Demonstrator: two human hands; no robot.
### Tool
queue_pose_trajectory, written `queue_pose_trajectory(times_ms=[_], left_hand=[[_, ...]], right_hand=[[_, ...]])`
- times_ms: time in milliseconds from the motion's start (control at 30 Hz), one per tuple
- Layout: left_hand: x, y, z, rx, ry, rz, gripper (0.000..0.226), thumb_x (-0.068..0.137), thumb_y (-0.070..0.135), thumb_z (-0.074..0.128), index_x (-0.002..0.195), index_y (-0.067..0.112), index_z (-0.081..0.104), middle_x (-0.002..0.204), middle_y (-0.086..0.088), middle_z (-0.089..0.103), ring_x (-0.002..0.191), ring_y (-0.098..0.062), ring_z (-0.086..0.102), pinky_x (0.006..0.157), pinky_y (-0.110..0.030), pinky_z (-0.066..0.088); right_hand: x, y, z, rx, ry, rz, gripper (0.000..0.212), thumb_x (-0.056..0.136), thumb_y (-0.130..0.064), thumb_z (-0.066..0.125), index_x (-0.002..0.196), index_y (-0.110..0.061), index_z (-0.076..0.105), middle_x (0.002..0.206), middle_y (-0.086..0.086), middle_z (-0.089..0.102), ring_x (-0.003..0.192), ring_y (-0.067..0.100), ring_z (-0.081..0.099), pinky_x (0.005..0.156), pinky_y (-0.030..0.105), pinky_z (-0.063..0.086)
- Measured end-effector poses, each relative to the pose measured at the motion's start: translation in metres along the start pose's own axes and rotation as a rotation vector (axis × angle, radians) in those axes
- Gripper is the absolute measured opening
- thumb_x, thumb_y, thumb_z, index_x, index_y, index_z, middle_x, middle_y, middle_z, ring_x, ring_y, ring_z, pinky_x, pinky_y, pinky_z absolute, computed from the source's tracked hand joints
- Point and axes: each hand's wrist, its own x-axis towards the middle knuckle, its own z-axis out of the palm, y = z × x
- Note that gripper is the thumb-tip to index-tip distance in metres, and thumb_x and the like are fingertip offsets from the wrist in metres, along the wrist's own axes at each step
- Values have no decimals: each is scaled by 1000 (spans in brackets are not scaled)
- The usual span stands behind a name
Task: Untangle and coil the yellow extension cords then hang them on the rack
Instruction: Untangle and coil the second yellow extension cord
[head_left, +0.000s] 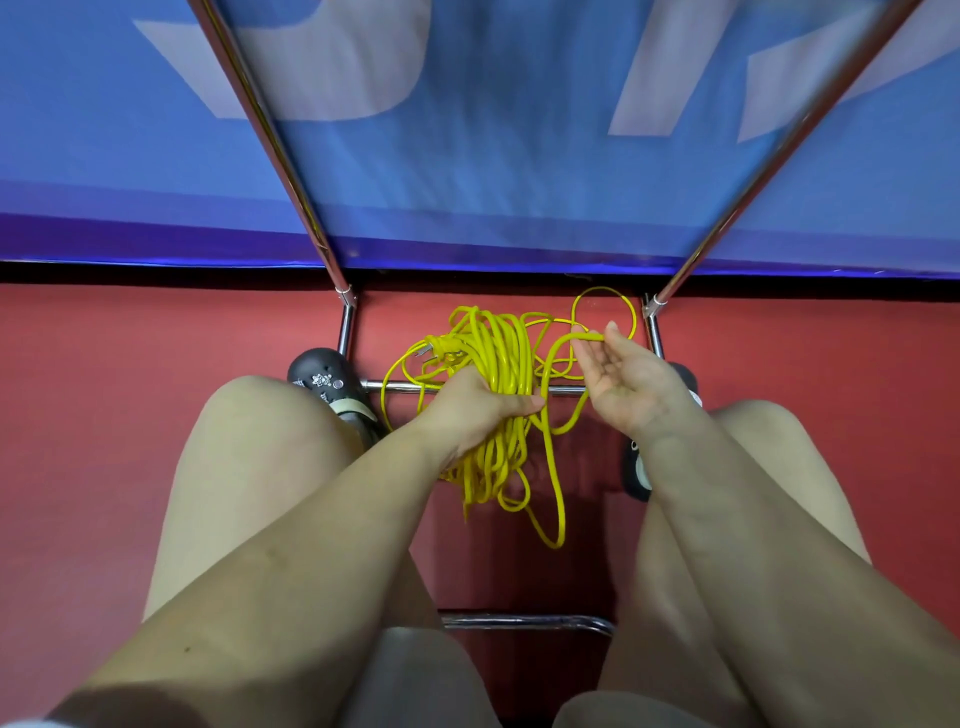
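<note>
Between the knees: left hand (470, 405) grips coiled yellow cord (501, 358); right hand (626, 379), fingers loosely open, pinches a loose strand (582, 338).

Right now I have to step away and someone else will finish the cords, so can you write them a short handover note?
Left hand: grips the bundled yellow extension cord coil at its middle; the plug lies on top of the coil.
Right hand: pinches one loose strand beside the coil.
Done: most of the cord is gathered into loops.
Left: loose loops hang below and to the right, toward the red floor; feed them into the coil, then hang it on the chrome rack. Nothing hangs there in view.
</note>
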Motion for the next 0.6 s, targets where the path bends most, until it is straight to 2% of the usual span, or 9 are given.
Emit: queue_pose_trajectory(times_ms=[67,133,167,233,300,367,467,533,600], left_hand=[[0,1,0,-20,8,-10,18,79,3,72,95,-3,66,91,-19,69,84,-30,66,84,-44,54],[1,1,-1,-66,33,-14,15,80,2,71,94,-2,66,88,-17,69,78,-26,66,77,-39,56],[1,2,-1,-98,59,-20,9,80,1,70,88,1,66,81,-13,69,71,-22,66,70,-34,57],[4,4,-4,-191,113,-54,7,80,0,69,79,6,66,69,-8,68,59,-19,66,61,-33,58],[7,4,-8,-276,164,-85,7,81,1,68,77,6,67,67,-9,69,59,-22,66,67,-42,58],[11,5,-12,-333,214,-94,4,81,2,68,84,0,67,72,-12,69,64,-24,67,71,-47,57],[14,7,-17,-399,293,-124,21,80,2,69,98,-7,65,86,-21,67,76,-30,67,75,-52,57],[15,7,-20,-426,331,-136,20,79,2,70,96,-8,65,90,-23,67,80,-32,67,76,-54,56],[16,6,-23,-425,364,-150,14,78,3,72,87,-6,66,85,-21,68,76,-29,67,75,-53,56]], right_hand=[[-1,0,1,-24,-4,-9,15,97,-11,46,92,1,53,86,12,58,93,22,62,98,28,45],[-3,0,2,-114,-24,0,28,97,-19,46,111,5,50,103,14,55,112,27,56,98,34,45],[-3,0,1,-197,-53,12,33,98,-23,45,114,5,48,108,15,55,111,27,57,93,35,48],[-3,2,0,-442,-111,41,33,97,-31,46,106,0,52,103,13,60,93,22,63,78,31,53],[-4,6,-3,-752,-131,35,29,94,-33,51,92,-5,57,87,10,63,76,18,64,67,27,55],[-6,10,-7,-1094,-178,-18,24,91,-32,56,83,-9,58,77,7,61,66,16,61,61,23,53],[-3,19,-18,-1506,-328,-105,18,85,-29,66,90,-12,60,75,3,61,66,14,56,63,24,47],[1,27,-24,-1620,-430,-94,20,82,-23,71,96,-14,60,75,-3,58,70,12,55,68,22,44],[5,32,-25,-1682,-462,-139,18,82,-17,71,95,-15,59,75,-5,56,73,13,55,72,24,44]])
